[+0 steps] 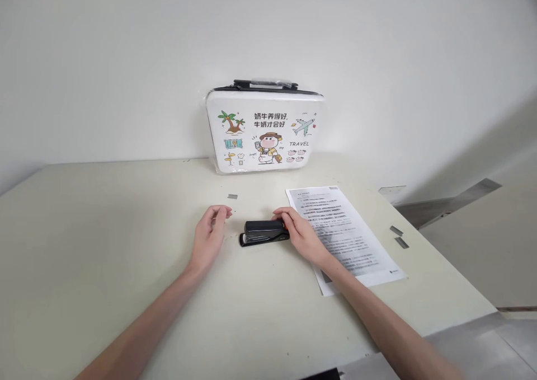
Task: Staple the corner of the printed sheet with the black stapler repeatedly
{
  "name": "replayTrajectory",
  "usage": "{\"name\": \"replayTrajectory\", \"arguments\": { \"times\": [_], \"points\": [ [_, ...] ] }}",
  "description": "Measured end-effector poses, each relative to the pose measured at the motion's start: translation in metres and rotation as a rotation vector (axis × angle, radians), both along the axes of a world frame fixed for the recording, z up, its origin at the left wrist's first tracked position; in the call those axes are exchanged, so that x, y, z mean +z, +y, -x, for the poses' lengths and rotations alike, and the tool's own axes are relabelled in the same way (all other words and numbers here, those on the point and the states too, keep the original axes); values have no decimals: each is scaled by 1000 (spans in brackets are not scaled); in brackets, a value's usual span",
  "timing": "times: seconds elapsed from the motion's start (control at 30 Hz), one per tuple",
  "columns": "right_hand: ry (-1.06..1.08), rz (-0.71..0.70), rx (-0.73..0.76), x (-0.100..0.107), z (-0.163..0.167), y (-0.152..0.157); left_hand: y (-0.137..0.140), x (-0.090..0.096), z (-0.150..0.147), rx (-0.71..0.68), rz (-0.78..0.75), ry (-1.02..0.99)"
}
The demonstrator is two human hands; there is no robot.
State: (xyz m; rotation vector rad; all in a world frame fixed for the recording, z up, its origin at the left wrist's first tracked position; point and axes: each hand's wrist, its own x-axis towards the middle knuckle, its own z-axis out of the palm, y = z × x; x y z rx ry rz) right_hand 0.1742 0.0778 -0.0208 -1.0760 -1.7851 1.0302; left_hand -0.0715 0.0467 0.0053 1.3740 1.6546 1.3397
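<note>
A black stapler [264, 232] lies on the table in front of me, its nose pointing left. My right hand [300, 231] grips its rear end between thumb and fingers; a bit of orange shows by the fingertips. To the left of the stapler, my left hand [210, 231] is held just above the table, fingers loosely bent and apart from the stapler, with nothing visible in it. A strip of staples [232, 196] lies beyond the left hand. Beneath and beside my right wrist is a printed sheet of paper [348, 231], partly covered by the forearm.
A white case [265, 131] with cartoon prints and a black handle stands against the wall at the back of the pale table [126, 245]. Two more staple strips [399, 237] rest near the table's right edge. A dark object [323, 375] shows at the bottom edge.
</note>
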Motion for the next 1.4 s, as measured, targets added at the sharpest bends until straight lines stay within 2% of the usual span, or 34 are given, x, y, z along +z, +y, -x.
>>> {"name": "replayTrajectory", "arguments": {
  "times": [0.17, 0.27, 0.4, 0.47, 0.63, 0.77, 0.87, 1.0, 1.13, 1.3, 1.4],
  "points": [
    [-29, -17, -26, -3, 1, -2, 7, -6, 9, 150, -52, -58],
    [-98, -35, -38, -1, 1, -4, 10, -9, 15, 191, -52, -74],
    [-264, -163, 79, 4, -1, -9, 12, -12, 16, 125, -80, -160],
    [-316, -241, 77, 6, -1, -12, 12, -14, 14, 65, -109, -250],
    [-171, -448, 30, 9, -1, -17, 10, -10, 7, -39, -47, -669],
    [-80, -746, -6, 11, 0, -19, 6, -2, -1, -92, 193, -1129],
    [-131, -919, 8, 13, 4, -22, 2, 3, -7, -112, 374, -1306],
    [-194, -1050, -28, 16, 10, -28, 0, 4, -10, -132, 433, -1339],
    [-213, -1095, -44, 16, 10, -30, -1, 2, -10, -156, 430, -1353],
    [-209, -1057, -85, 13, 8, -30, 0, 0, -10, -189, 414, -1341],
    [-157, -994, -112, 12, 6, -29, 0, -2, -9, -126, 322, -1214]
  ]
}}
